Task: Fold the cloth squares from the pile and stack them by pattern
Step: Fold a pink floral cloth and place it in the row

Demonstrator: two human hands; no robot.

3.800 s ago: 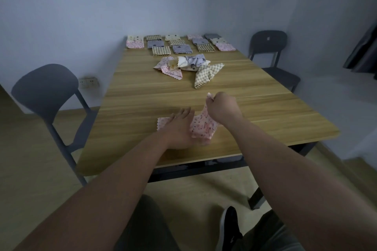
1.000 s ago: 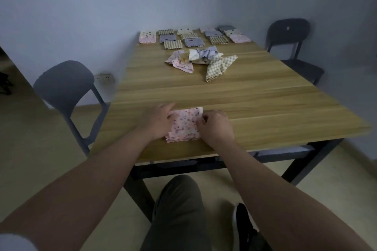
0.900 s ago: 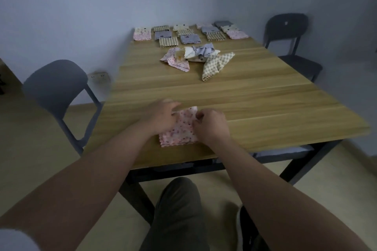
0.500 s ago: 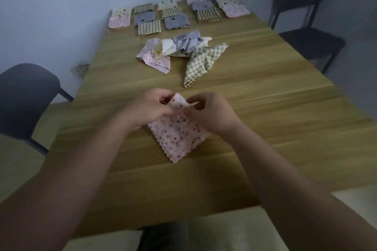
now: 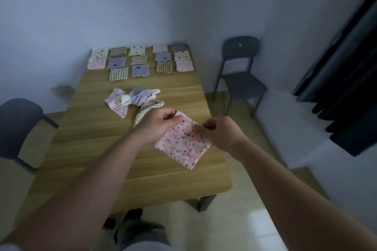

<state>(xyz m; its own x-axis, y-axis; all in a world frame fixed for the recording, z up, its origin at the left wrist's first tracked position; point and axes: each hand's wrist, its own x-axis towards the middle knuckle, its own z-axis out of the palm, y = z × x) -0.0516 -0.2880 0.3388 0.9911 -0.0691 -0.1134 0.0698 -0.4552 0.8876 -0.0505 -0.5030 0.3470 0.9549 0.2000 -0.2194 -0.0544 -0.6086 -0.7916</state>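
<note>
Both hands up over the near half of the table (image 5: 87, 140), a short way apart, each pinching the same pink floral square (image 5: 183, 144). Left hand (image 5: 158, 126) grips the upper corner, thumb on top, fingers curled behind the edge. Right hand (image 5: 221, 134) pinches the right-hand edge between thumb and forefinger, the other fingers curled in. Square appears folded, with a pinked zigzag edge, and is held slantwise like a diamond, its lowest corner pointing toward the near table edge; whether that corner touches the wood cannot be told. Just beyond the left hand lies the loose pile (image 5: 134, 98): lilac and white pieces bunched together, another pink floral piece (image 5: 117, 106) spread flat on its left side, a beige checked piece (image 5: 148, 109) trailing toward the hands and partly hidden behind the left hand. Far end of the table carries the folded squares (image 5: 140, 61) in rough rows, all lying flat and close together: cream with dark dots, beige check, lilac, pink floral. A pink folded piece (image 5: 97, 63) sits at the far left of these, another (image 5: 184, 65) at the far right. Grey chair (image 5: 19, 126) stands at the table's left side, dark chair (image 5: 241, 71) off the far right corner, against the wall. Wall socket (image 5: 62, 90) low on the wall beside the left edge. Dark curtain (image 5: 350, 87) hangs at the right of the room. Light is dim and the view slightly blurred.
</note>
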